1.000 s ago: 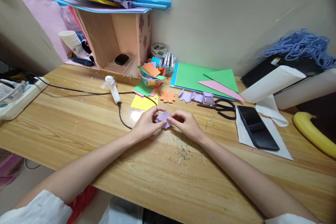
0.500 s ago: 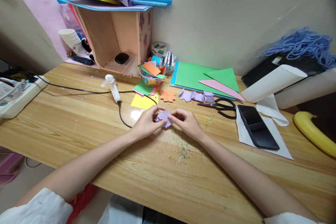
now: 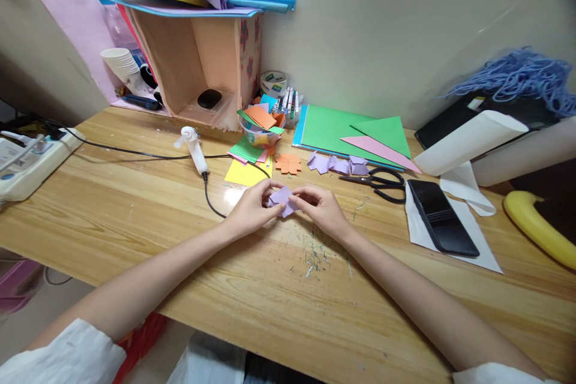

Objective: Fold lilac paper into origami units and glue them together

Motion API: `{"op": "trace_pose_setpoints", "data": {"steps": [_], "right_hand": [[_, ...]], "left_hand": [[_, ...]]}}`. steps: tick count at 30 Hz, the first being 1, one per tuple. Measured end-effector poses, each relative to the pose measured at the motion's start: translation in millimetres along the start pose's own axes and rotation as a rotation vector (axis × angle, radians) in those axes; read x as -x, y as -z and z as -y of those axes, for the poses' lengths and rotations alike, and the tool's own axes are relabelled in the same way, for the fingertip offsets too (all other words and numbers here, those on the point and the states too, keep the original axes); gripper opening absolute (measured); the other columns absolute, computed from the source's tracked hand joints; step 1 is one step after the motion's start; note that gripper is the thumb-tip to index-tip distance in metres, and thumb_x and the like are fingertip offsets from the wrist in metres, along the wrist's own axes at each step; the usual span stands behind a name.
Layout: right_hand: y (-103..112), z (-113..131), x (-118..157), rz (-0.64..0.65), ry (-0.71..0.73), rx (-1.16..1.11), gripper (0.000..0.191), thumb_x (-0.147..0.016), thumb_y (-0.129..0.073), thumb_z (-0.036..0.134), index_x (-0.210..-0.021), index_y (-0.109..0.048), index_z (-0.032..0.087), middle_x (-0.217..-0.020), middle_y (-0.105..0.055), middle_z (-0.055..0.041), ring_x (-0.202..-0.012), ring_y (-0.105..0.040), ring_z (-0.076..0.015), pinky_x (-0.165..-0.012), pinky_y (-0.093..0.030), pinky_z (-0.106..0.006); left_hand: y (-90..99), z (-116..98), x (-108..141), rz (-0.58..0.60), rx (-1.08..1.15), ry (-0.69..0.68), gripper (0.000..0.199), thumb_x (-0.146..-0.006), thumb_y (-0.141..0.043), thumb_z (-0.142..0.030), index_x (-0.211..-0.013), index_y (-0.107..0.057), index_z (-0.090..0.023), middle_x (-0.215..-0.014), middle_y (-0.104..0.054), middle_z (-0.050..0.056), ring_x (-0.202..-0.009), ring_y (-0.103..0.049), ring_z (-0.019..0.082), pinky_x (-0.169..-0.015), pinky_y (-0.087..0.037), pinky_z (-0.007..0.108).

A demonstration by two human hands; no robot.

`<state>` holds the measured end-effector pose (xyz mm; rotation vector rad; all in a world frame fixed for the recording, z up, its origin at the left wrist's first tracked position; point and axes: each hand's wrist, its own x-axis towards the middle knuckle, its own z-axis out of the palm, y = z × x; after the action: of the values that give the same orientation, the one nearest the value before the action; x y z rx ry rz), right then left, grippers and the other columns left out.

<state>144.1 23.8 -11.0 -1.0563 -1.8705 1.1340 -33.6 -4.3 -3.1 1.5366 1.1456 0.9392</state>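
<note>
A small folded piece of purple paper (image 3: 282, 197) is held between both hands just above the wooden table. My left hand (image 3: 253, 207) pinches its left side, thumb on top. The fingers of my right hand (image 3: 323, 210) are closed on its right edge. Beyond the hands lie several folded purple paper pieces (image 3: 338, 164) and an orange paper flower (image 3: 288, 163). Black-handled scissors (image 3: 375, 182) rest to the right of these. A white glue gun (image 3: 195, 150) lies to the left, its black cord running toward my left hand.
Coloured paper squares (image 3: 245, 171) lie beside a bowl of paper scraps (image 3: 261, 132). Green sheets (image 3: 333, 126) are stacked at the back. On the right are a phone (image 3: 443, 216), white paper rolls (image 3: 472, 141) and a banana (image 3: 535, 225). A power strip (image 3: 38, 162) sits at left.
Almost nothing differs. Both hands keep hold of the purple paper in the same place, and the view has shifted very slightly.
</note>
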Motion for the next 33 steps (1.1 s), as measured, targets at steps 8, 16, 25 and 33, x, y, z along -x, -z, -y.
{"op": "trace_pose_setpoints", "data": {"steps": [8,16,25,33], "right_hand": [[0.2,-0.3,-0.3,-0.059,-0.050,-0.054,0.026,-0.082,-0.051,0.036,-0.081,-0.066,0.015,-0.077,-0.064,-0.0049,-0.064,-0.056,-0.0131,-0.057,-0.043,-0.024],[0.0,0.3,0.8,-0.048,-0.010,0.011,0.021,-0.077,-0.059,0.035,-0.083,-0.067,0.017,-0.079,-0.065,-0.0044,-0.067,-0.057,-0.0138,-0.060,-0.043,-0.026],[0.1,3.6,-0.2,-0.051,0.009,0.037,0.022,-0.082,-0.052,0.031,-0.078,-0.068,0.017,-0.078,-0.066,-0.0048,-0.071,-0.058,-0.0155,-0.063,-0.044,-0.027],[0.6,-2.6,2.1,-0.236,-0.063,-0.047,0.019,-0.074,-0.061,0.033,-0.079,-0.070,0.016,-0.077,-0.069,-0.0068,-0.065,-0.060,-0.0158,-0.060,-0.047,-0.028]], "left_hand": [[0.0,3.1,0.3,-0.017,-0.030,0.013,0.032,-0.072,-0.059,-0.019,-0.103,-0.050,-0.017,-0.092,-0.063,0.005,-0.078,-0.060,0.015,-0.067,-0.047,0.026],[0.0,-0.9,0.3,-0.010,-0.009,0.004,0.030,-0.074,-0.058,-0.021,-0.103,-0.051,-0.017,-0.093,-0.062,0.005,-0.081,-0.060,0.016,-0.070,-0.047,0.027],[1.2,1.7,-0.5,-0.026,-0.018,0.023,0.031,-0.073,-0.059,-0.021,-0.103,-0.051,-0.017,-0.091,-0.062,0.004,-0.081,-0.060,0.016,-0.070,-0.048,0.027],[1.9,2.9,-1.2,-0.051,-0.014,0.039,0.030,-0.073,-0.058,-0.021,-0.102,-0.052,-0.016,-0.095,-0.062,0.006,-0.084,-0.060,0.017,-0.072,-0.047,0.029]]}}
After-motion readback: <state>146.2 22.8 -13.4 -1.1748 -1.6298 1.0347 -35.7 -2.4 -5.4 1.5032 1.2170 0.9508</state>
